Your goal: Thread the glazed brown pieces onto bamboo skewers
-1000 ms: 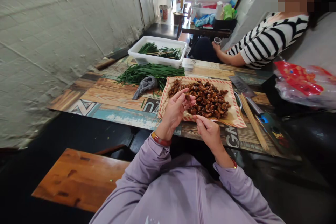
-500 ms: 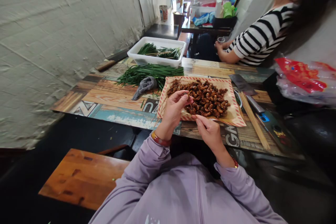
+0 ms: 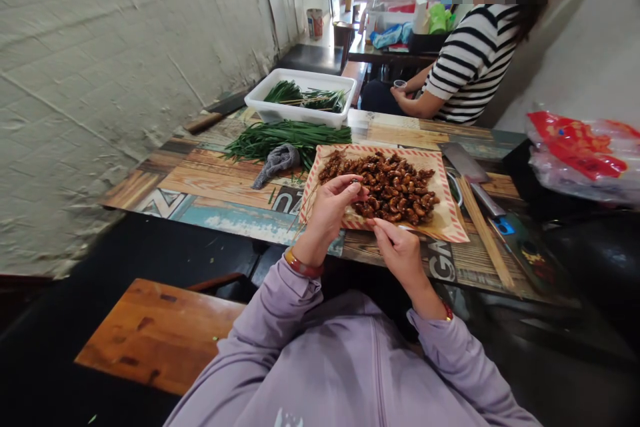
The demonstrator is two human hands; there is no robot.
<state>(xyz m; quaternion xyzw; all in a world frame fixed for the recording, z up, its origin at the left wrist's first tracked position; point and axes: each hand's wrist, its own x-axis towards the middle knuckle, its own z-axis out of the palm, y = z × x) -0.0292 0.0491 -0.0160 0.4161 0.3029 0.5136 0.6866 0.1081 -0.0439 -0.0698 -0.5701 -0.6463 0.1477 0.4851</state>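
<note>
A pile of glossy brown pieces point(image 3: 395, 185) lies on a paper sheet with a red-striped edge point(image 3: 447, 223) at the table's near side. My left hand point(image 3: 331, 208) is raised over the sheet's near left corner, its fingertips pinched on one brown piece point(image 3: 356, 181). My right hand point(image 3: 397, 248) sits just below it at the table edge, fingers pinched on a thin skewer that is hard to see. The two hands are a few centimetres apart.
Loose green chives point(image 3: 285, 137) and a grey cloth point(image 3: 276, 161) lie beyond the sheet, behind them a white tub point(image 3: 299, 113) of chives. Bamboo skewers point(image 3: 483, 230) and a cleaver point(image 3: 467, 170) lie to the right. A person in a striped shirt point(image 3: 470, 60) sits across. A wooden bench point(image 3: 155, 333) is lower left.
My hands have hardly moved; the left hand's fingers closed a little over the brown piece. The person across has shifted left and my view turned slightly.
</note>
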